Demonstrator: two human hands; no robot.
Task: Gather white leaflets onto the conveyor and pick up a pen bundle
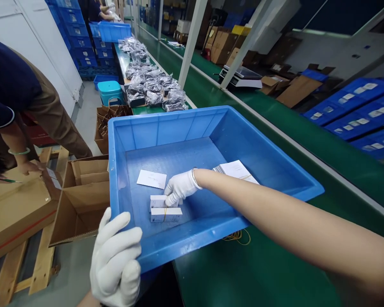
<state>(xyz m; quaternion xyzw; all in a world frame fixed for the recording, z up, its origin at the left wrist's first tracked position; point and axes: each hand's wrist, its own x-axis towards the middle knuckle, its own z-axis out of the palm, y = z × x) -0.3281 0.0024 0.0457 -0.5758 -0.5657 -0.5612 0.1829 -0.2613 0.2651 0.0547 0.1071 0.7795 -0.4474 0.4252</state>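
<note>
Far left: a co-worker's sleeve (9, 81), dark, bent over a flat brown carton (16, 209), that person's hand (30, 167) pressed on its top. Beneath it, a wooden pallet (35, 264). Just right of that, an open cardboard box (83, 196), flaps out, beside the bin.

Low and left of centre: left hand (115, 260) in a white glove, fingers curled over the near corner of the blue plastic bin (275, 166), clamped on its rim, holding that corner out past the edge of the green bench (259, 273).

Inside the bin, near the front wall: a small bundle of white boxes (164, 209) bound with a yellow rubber band. Right hand (181, 187), gloved in white, reaching in from the right on a bare forearm, fingertips down on the top of the bundle; closed around it or only touching, impossible to tell. Behind the bundle, a loose white card (151, 178) flat on the bin floor. Right of the wrist, a stack of white papers (237, 170).

Under the bin's front edge, yellow rubber bands (238, 236) on the bench. Further back, bagged dark parts (150, 85) heaped along the line; far right, blue trays (358, 111).
</note>
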